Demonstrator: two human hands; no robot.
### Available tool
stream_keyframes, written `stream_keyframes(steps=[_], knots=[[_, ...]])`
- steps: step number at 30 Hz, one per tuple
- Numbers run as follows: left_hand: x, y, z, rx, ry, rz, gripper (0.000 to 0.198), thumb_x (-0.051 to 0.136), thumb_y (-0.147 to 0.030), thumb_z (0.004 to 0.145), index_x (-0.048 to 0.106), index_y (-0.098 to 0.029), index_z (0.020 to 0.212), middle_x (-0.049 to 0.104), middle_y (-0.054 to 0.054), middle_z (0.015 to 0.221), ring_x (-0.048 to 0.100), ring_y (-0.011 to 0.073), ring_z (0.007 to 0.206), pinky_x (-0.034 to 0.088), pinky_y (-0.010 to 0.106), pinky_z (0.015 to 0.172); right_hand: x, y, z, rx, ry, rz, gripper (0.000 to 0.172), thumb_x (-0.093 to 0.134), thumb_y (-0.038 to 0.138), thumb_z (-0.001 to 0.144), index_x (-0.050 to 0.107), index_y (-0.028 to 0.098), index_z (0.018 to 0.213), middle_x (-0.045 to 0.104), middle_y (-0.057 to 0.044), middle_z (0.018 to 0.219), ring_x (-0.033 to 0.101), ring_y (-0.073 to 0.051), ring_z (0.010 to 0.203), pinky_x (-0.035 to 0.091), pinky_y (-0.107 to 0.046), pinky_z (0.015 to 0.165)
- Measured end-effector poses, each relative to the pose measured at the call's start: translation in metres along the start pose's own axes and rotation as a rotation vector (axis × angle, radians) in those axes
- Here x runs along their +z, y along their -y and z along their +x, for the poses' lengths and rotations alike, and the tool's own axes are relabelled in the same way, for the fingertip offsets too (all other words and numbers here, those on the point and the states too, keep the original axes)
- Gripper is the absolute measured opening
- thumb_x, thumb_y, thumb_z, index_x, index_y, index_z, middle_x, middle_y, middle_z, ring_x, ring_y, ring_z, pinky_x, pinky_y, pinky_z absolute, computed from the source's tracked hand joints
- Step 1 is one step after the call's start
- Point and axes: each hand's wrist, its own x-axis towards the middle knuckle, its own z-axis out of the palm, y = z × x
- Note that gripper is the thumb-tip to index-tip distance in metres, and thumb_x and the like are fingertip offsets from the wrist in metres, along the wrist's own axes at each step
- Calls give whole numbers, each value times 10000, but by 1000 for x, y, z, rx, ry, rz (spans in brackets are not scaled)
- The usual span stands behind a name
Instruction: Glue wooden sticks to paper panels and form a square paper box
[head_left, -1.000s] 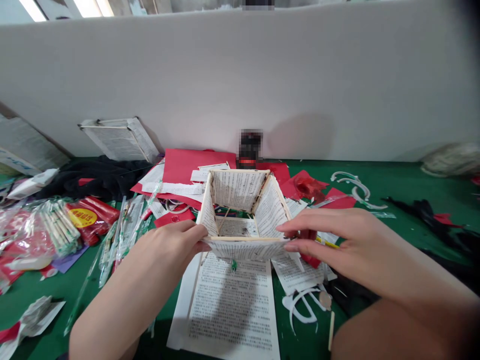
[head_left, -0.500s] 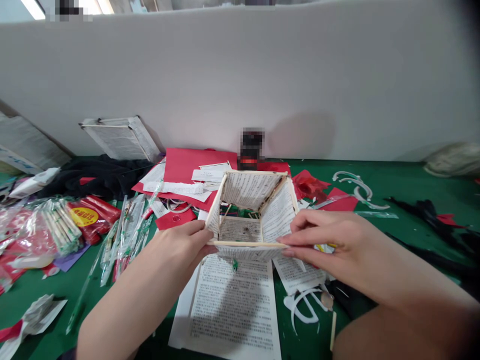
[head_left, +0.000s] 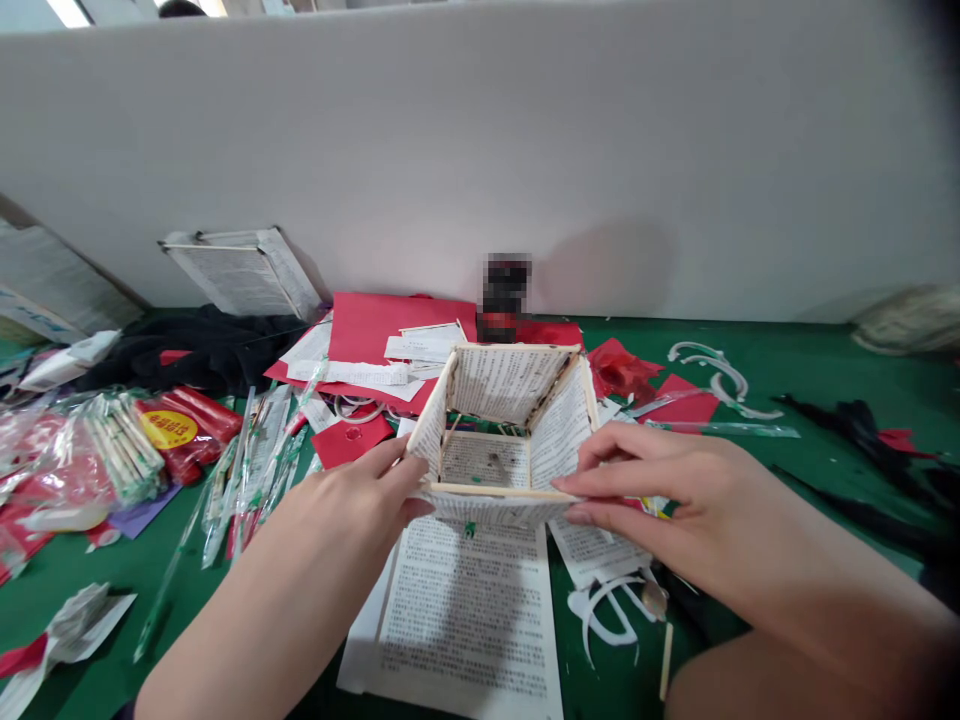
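Note:
An open box frame point(head_left: 559, 440) made of thin wooden sticks, its sides covered with printed paper, is held up in the middle of the view. My left hand point(head_left: 367, 500) pinches its near left corner. At the near right corner, the thumb and fingers of my right hand point(head_left: 645, 480) are closed on the edge. A pale stick runs along the near edge between both hands. Below the box lies a printed sheet point(head_left: 465, 620) on the green table point(head_left: 787, 600). The fingertips of my left hand are partly hidden by the box.
Red paper point(head_left: 405, 325) and white strips lie behind the box. Bags of sticks point(head_left: 124, 450) and plastic-wrapped pieces are at left. Paper panels point(head_left: 240, 275) lean on the grey partition point(head_left: 450, 150). White curved cut-outs point(head_left: 611, 615) and dark cloth point(head_left: 855, 430) lie at right.
The box stays held in nearly the same place. My left hand's fingers have shifted slightly at the corner, and the left forearm sits a little further left.

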Motion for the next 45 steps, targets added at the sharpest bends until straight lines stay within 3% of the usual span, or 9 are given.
stream_keyframes(steps=[5, 10, 15, 19, 26, 32, 36, 40, 45], knots=[[6, 4, -3, 14, -33, 63, 230, 532, -181, 892, 572, -230, 1114, 593, 82, 1284, 698, 207, 689, 501, 301, 502, 3, -1, 1, 60, 7, -55, 257, 718, 123, 737, 732, 219, 975, 724, 1, 863, 666, -127, 698, 523, -240, 616], [10, 10, 0, -12, -51, 48, 242, 535, -230, 900, 567, -208, 1139, 634, 93, 1191, 679, 199, 653, 498, 309, 527, 5, -1, -1, 175, -33, -95, 459, 744, 260, 735, 630, 238, 1180, 744, 7, 916, 691, -154, 696, 536, -258, 583], [13, 20, 6, 26, -4, -97, 169, 478, -214, 923, 636, -205, 980, 664, 47, 1005, 654, 155, 663, 495, 276, 590, 3, -2, 4, 34, 31, -16, 163, 636, 143, 798, 732, 235, 892, 733, 17, 847, 674, -137, 735, 520, -248, 641], [17, 23, 5, 60, -28, -147, 201, 450, -189, 931, 649, -197, 910, 660, 33, 906, 639, 137, 652, 491, 251, 584, 0, -3, 3, -33, 12, 21, 219, 595, 68, 782, 747, 226, 769, 708, 23, 751, 624, -91, 600, 471, -206, 530], [15, 4, -9, 46, -220, 45, 298, 354, -84, 931, 617, -191, 1023, 654, 75, 1071, 655, 159, 696, 521, 260, 550, -7, 2, 3, -176, -140, -93, 240, 537, 72, 808, 755, 157, 756, 710, -27, 726, 642, -108, 602, 485, -204, 519], [2, -5, -4, 34, -170, 22, 287, 339, -84, 935, 598, -170, 1026, 653, 74, 1047, 660, 170, 718, 533, 282, 590, -3, 6, 8, -172, -166, -95, 241, 539, 48, 808, 754, 140, 749, 715, -38, 729, 645, -118, 608, 488, -210, 513], [3, -2, -2, -3, -99, -8, 239, 382, -93, 931, 606, -177, 947, 668, 46, 950, 660, 164, 681, 515, 279, 582, 6, 2, 8, -115, -99, -81, 244, 560, 45, 806, 749, 179, 729, 724, -22, 771, 644, -128, 627, 509, -239, 544], [10, -2, -4, -46, -75, 93, 220, 427, -104, 913, 609, -180, 1011, 681, 73, 1016, 660, 165, 643, 504, 278, 565, 12, -2, 7, 15, -26, -136, 222, 625, 82, 789, 755, 225, 897, 741, -14, 879, 677, -184, 795, 557, -324, 703], [9, -3, -9, -66, -51, 183, 310, 484, -255, 926, 509, -159, 1220, 691, 128, 1058, 688, 248, 692, 509, 338, 545, 13, -2, 5, 122, -4, -181, 473, 668, 198, 796, 607, 246, 1262, 719, -47, 1102, 681, -233, 946, 560, -390, 804]])
